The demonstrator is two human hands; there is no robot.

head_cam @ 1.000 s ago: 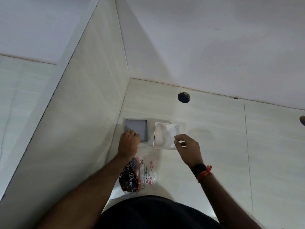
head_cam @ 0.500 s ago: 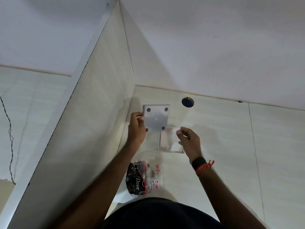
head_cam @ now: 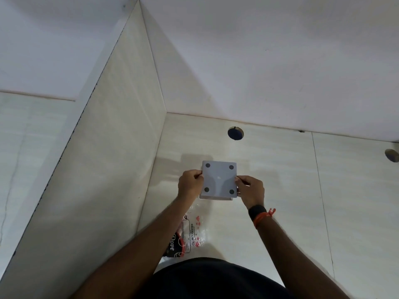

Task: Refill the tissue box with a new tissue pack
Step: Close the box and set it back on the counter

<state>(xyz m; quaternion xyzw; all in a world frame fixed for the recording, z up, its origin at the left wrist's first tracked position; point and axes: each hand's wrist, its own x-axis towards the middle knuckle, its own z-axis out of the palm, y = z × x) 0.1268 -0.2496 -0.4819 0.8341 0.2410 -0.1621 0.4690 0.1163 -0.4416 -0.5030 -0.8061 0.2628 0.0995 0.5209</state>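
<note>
Tissue box (head_cam: 219,179): grey base panel up — four dark round feet showing — over the countertop (head_cam: 280,190).
Left hand (head_cam: 190,184): fingers closed on its left edge.
Right hand (head_cam: 251,189): pinching its right edge.
Plastic wrapper (head_cam: 190,234): flat, just nearer the person.

Tissue box (head_cam: 219,180) body hidden under base; wrapper (head_cam: 190,236) partly behind left forearm; wrapper print unreadable.

A bare indoor corner, type of room unclear: pale counter (head_cam: 280,169) with a round hole (head_cam: 235,133), a side panel (head_cam: 112,147) and plain white wall (head_cam: 259,61).
</note>
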